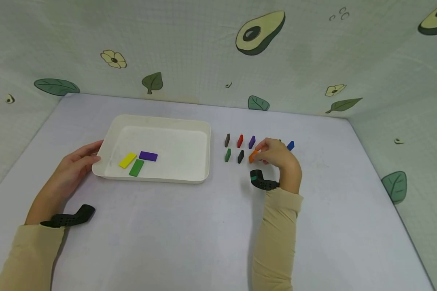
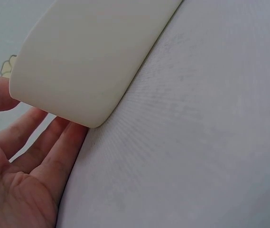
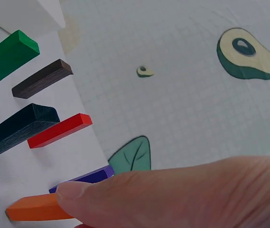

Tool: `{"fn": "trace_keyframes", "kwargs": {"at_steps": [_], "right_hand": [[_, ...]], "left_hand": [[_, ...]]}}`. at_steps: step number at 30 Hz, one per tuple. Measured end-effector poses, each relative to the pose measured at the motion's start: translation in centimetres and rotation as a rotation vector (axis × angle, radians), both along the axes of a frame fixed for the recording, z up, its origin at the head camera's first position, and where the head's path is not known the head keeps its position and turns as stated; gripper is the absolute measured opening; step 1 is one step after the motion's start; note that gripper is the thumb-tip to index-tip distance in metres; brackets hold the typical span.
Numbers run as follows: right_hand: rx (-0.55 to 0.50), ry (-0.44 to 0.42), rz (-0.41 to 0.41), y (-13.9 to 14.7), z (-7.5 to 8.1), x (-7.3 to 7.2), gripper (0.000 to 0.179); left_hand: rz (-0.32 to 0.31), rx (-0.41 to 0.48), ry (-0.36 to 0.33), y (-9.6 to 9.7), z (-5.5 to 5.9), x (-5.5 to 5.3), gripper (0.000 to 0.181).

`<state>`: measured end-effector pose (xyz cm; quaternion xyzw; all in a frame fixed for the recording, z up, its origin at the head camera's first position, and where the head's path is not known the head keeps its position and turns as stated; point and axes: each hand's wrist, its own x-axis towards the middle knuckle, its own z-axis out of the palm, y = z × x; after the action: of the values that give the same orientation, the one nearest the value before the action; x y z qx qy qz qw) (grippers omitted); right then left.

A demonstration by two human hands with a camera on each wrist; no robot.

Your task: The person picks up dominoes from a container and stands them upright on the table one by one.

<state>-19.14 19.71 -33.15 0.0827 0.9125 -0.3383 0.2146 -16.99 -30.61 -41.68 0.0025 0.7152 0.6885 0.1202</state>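
Observation:
My left hand rests at the left end of a white tray, its straight fingers and thumb touching the edge. In the left wrist view the fingertips go out of sight behind the tray's corner. Inside the tray lie a yellow block, a green block and a purple block. Right of the tray, my right hand pinches an orange block. The thumb lies over one end of it in the right wrist view; the opposing fingers are hidden there.
Small blocks stand in two rows: brown, red and purple behind, green and black in front. A blue block shows beyond the right hand. Patterned cloth rises behind the white table.

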Motion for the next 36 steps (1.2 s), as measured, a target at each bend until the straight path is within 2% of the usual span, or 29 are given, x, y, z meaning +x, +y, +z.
{"fn": "trace_keyframes", "kwargs": {"at_steps": [12, 29, 36], "right_hand": [[0.021, -0.001, 0.0, -0.05, 0.07, -0.05, 0.033], [-0.001, -0.016, 0.0, -0.29, 0.26, -0.15, 0.032], [-0.002, -0.016, -0.002, -0.35, 0.22, -0.11, 0.033]], "left_hand": [[0.011, -0.008, -0.003, 0.06, -0.02, -0.02, 0.054], [0.013, -0.001, -0.016, -0.02, 0.11, -0.04, 0.054], [0.009, -0.026, -0.026, -0.12, 0.08, -0.06, 0.055]]}}
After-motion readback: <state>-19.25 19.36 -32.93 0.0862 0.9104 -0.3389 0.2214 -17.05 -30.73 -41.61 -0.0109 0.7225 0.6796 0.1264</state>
